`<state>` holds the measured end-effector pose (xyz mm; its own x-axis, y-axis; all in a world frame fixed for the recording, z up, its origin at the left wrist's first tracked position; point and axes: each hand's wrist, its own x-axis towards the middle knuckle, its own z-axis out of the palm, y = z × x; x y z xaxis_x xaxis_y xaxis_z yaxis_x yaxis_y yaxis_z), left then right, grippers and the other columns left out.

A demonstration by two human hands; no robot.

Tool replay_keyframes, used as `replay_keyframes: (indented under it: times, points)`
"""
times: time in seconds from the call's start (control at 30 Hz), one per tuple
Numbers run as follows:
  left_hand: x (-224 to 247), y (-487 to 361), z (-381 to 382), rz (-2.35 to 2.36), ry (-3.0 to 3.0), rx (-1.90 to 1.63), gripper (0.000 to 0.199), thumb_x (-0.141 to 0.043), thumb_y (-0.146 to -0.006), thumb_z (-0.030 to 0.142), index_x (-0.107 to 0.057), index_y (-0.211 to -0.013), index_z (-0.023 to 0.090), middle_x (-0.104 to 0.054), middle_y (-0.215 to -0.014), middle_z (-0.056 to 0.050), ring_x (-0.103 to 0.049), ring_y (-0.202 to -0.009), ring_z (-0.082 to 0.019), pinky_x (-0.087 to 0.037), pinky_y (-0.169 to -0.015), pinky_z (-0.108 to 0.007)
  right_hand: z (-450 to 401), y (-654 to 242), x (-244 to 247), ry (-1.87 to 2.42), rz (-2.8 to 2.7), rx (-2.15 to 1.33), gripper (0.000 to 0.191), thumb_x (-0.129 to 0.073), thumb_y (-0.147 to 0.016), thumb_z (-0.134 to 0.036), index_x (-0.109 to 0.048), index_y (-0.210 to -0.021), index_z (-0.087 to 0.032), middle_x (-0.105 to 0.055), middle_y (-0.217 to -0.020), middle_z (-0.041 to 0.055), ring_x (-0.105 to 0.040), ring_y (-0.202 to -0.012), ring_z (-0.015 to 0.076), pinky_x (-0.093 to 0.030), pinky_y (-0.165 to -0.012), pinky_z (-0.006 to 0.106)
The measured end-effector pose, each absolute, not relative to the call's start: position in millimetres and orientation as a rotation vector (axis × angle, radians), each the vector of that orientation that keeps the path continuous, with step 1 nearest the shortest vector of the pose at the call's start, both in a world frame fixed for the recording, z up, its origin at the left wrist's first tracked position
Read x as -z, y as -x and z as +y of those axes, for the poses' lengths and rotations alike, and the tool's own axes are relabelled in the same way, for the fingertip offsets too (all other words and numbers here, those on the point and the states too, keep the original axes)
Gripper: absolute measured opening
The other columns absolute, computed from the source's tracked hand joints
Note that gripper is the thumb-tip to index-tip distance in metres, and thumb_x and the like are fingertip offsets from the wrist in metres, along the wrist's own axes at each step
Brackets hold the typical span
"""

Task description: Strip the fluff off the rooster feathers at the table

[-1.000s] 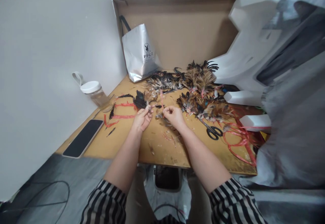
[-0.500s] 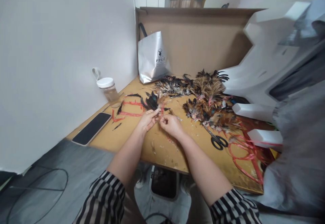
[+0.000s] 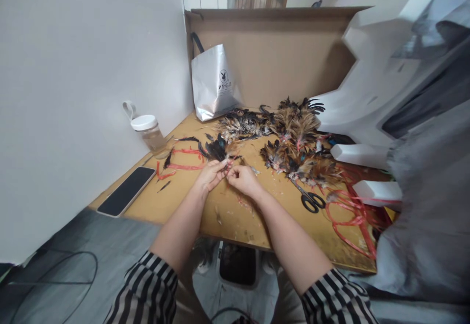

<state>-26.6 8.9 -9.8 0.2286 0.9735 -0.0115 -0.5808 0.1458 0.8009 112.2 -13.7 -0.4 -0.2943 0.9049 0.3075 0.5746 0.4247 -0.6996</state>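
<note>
One phone (image 3: pixel 127 192) and black scissors (image 3: pixel 304 193) flank the held feather bunch (image 3: pixel 217 148).

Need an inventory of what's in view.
table: 1, yellowish, centre
feather bunch: 1, mostly black, centre
feather heaps: several, black and brown, table's back and right
ribbon strips: several, red, left of bunch
ribbon tangle: 1, red, table's right
scissors: 1, black, beside heaps
phone: 1, black, table's left
jar: 1, clear, behind phone
bag: 1, silver, back left
panel: 1, brown, behind table
container: 1, dark, below table
structure: 1, white, right
cloth: uncounted, grey, right
left hand: 1, bare, pinching bunch
right hand: 1, bare, beside left hand
sleeves: 2, striped, bottom
</note>
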Motion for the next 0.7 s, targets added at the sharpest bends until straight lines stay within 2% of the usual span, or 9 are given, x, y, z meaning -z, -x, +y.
replay_keyframes:
  times: [0.33,0.53,0.7]
  points:
    - [7,21,5,0.626,-0.768,-1.204,0.011,-0.066,-0.064,0.013,-0.060,-0.071,0.007,-0.066,-0.081,-0.010,-0.061,-0.073,-0.014,-0.048,-0.067,-0.025,-11,-114,1,1.270,-1.915,-0.623,0.014,-0.050,-0.063,-0.027,-0.059,-0.058,-0.016,-0.054,-0.053,-0.0027,-0.042,-0.048,0.0072,-0.029,-0.048,0.019]
    - [11,23,6,0.602,-0.809,-1.178,0.010,-0.064,-0.067,0.015,-0.060,-0.070,0.007,-0.064,-0.089,-0.012,-0.060,-0.073,-0.013,-0.046,-0.067,-0.024,-7,-114,-1,1.206,-1.644,-1.028,0.016,-0.051,-0.061,-0.028,-0.058,-0.063,-0.014,-0.054,-0.053,-0.0016,-0.042,-0.045,0.0072,-0.031,-0.045,0.019]
    - [10,25,6,0.566,-0.804,-1.163,0.009,-0.061,-0.069,0.014,-0.061,-0.074,0.007,-0.063,-0.078,-0.009,-0.057,-0.063,-0.010,-0.045,-0.060,-0.022,-10,-116,-11,1.171,-1.556,-1.176,0.018,-0.058,-0.059,-0.030,-0.057,-0.059,-0.013,-0.051,-0.049,-0.0024,-0.037,-0.043,0.0056,-0.028,-0.043,0.018]
